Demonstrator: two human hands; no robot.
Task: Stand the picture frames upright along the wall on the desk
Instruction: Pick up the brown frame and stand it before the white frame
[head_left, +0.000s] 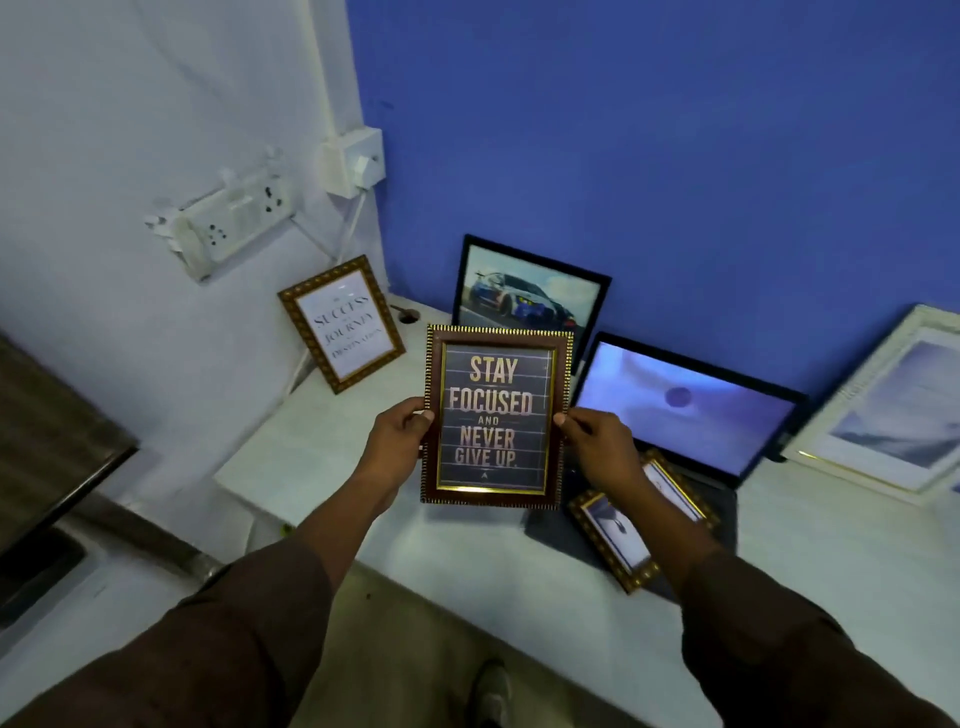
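I hold a brown and gold frame reading "Stay focused and never give up" (496, 415) above the white desk (311, 467). My left hand (397, 431) grips its left edge and my right hand (597, 441) grips its right edge. A gold frame with a "Success" text (343, 322) leans upright against the white wall at the left. A black frame with a car picture (530, 291) stands against the blue wall. Another gold frame (623, 530) lies flat on the laptop's base, partly hidden under my right forearm. A large white frame (893, 410) leans at the right.
An open laptop (680, 410) with a lit screen sits on the desk against the blue wall. Switch boards and a plugged charger (358, 161) hang on the white wall, with a cable running down. A dark screen edge (47, 441) is at the far left.
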